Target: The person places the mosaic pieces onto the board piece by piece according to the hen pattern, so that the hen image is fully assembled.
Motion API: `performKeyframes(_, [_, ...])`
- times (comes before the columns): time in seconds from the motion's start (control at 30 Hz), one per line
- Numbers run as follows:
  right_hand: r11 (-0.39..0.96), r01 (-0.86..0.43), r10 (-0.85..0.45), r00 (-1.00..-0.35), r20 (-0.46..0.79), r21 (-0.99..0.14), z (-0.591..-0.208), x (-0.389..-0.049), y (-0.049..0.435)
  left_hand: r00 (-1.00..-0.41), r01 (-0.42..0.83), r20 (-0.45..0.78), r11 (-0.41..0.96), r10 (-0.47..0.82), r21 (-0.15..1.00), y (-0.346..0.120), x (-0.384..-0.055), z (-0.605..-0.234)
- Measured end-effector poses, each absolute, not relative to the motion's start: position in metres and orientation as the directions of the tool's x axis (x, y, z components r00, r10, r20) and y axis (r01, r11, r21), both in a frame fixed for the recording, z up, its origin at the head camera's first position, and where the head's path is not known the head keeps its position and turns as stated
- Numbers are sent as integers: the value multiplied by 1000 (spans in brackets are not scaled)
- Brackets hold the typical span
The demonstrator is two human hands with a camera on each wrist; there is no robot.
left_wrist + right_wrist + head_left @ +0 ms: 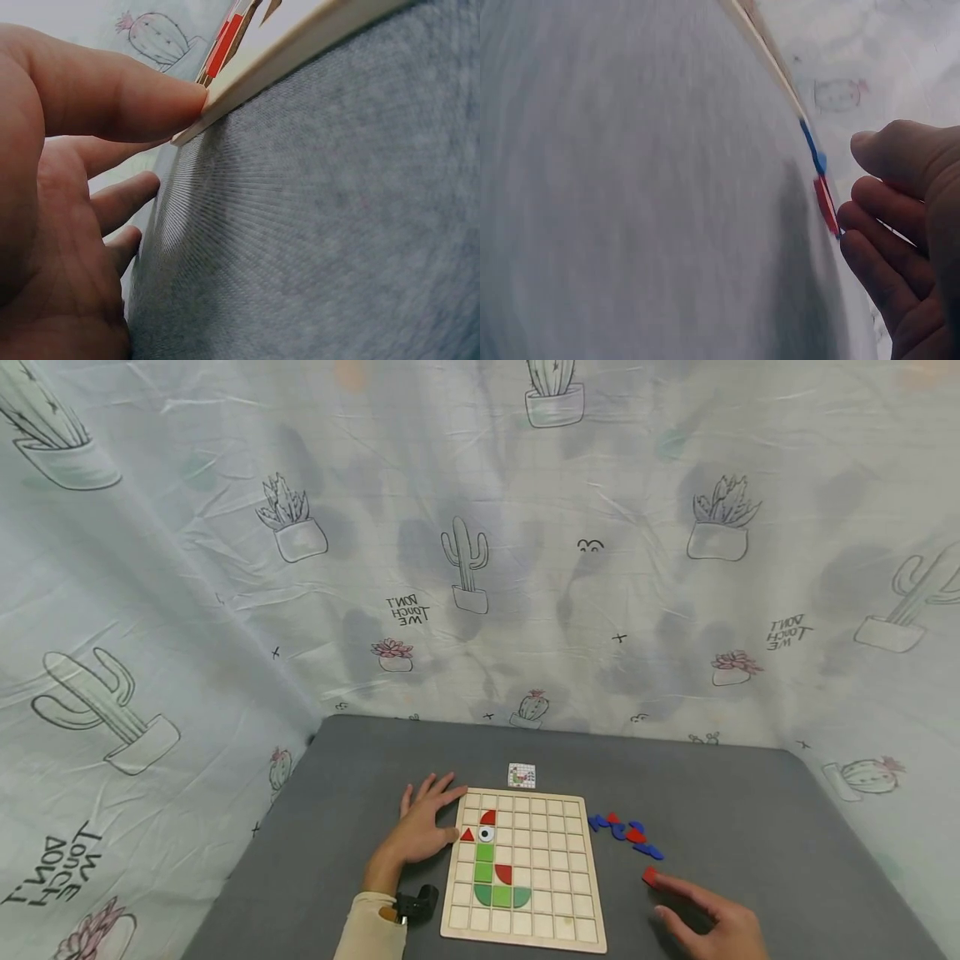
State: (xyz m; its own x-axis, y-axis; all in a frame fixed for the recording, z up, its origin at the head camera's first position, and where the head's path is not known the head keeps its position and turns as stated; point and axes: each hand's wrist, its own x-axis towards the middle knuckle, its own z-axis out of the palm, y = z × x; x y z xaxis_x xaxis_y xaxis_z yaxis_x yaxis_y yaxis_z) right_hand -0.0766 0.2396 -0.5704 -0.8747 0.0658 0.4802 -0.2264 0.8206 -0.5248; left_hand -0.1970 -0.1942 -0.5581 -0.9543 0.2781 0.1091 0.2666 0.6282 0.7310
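My left hand (423, 828) rests at the left side of a wooden grid board (558, 841), fingers spread. Its thumb presses the board's edge, and the index finger reaches the far left corner. Low on the right, my right hand (718, 925) reaches a red square piece (649, 877) on the grey table with its index fingertip; the thumb stands apart. On the board lie several green squares (484, 853), green rounded pieces (521, 897), red quarter-rounds (503, 874), a red triangle (468, 835) and an eye piece (487, 834). In the right wrist view, the fingers are loosely bent beside a red piece (825, 206).
Several loose blue pieces (648, 852) and red pieces (636, 836) lie right of the board. A small printed card (522, 776) is behind the board. The grey table (675, 777) meets a white curtain (510, 677) with cactus prints at the back and sides.
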Motion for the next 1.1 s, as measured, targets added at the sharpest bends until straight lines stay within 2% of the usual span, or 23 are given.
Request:
performKeyframes(0.23, [851, -145, 142, -862, 487, -505, -569, -74, 259, -956, 266, 117, 628, 268, 731, -195, -197, -559])
performKeyframes(0.47, [879, -156, 90, -873, 478, -450, -569, -84, 266, -957, 260, 108, 630, 270, 732, -195, -195, -557])
performKeyframes(1.1, [860, -178, 39, -911, 409, -479, -565, -101, 237, -958, 255, 104, 627, 269, 736, -194, -194, -556])
